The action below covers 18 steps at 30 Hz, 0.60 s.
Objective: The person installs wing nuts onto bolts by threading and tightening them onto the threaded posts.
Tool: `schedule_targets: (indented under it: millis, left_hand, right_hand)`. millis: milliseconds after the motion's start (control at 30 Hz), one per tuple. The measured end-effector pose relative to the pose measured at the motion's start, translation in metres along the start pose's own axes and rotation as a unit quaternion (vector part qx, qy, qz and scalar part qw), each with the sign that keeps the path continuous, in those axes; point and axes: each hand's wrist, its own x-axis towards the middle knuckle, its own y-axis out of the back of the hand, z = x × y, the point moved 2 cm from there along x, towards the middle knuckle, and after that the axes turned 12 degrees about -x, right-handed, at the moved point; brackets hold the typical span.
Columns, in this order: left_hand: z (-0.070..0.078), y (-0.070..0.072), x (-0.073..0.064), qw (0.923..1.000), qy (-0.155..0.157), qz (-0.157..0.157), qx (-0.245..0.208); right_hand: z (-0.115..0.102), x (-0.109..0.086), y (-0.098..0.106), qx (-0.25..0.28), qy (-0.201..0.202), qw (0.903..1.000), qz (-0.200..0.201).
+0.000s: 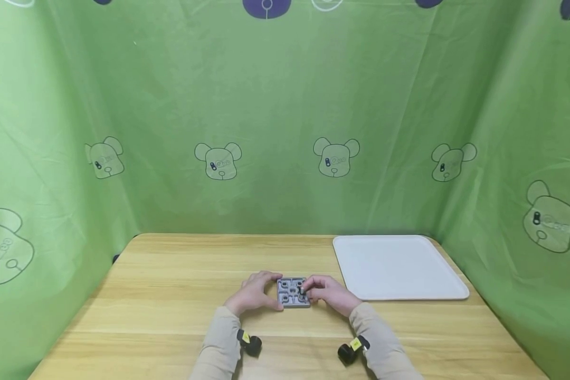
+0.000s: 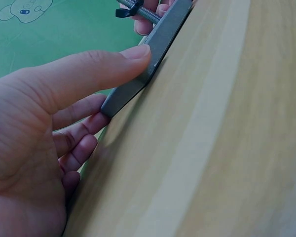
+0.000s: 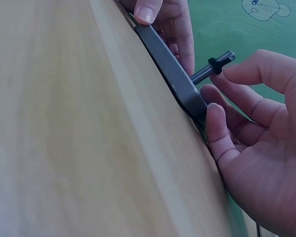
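The plate (image 1: 290, 296) lies on the surface (image 1: 171, 327) between the left grip (image 1: 254, 292) and the right grip (image 1: 332, 294). The bolt (image 3: 201, 75) rises from the plate's right half, the nut (image 3: 215, 65) around it. The tray (image 1: 401, 269) sits behind and right. The curtain (image 1: 285, 100) stands behind and along both sides.

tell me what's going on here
A person's left hand holds a grey square plate by its edges on the wooden table. The right hand touches a black nut on a threaded rod rising from the plate. The nut sits partway along the rod, short of the plate. A white tray lies farther right.
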Motion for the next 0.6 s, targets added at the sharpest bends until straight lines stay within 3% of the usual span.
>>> schedule_targets:
  millis: [600]
  left_hand:
    - [0.0005, 0.0006, 0.0002, 1.0000, -0.002, -0.004, 0.000]
  right_hand:
    - [-0.0075, -0.0037, -0.0012, -0.003, -0.007, 0.9999, 0.008]
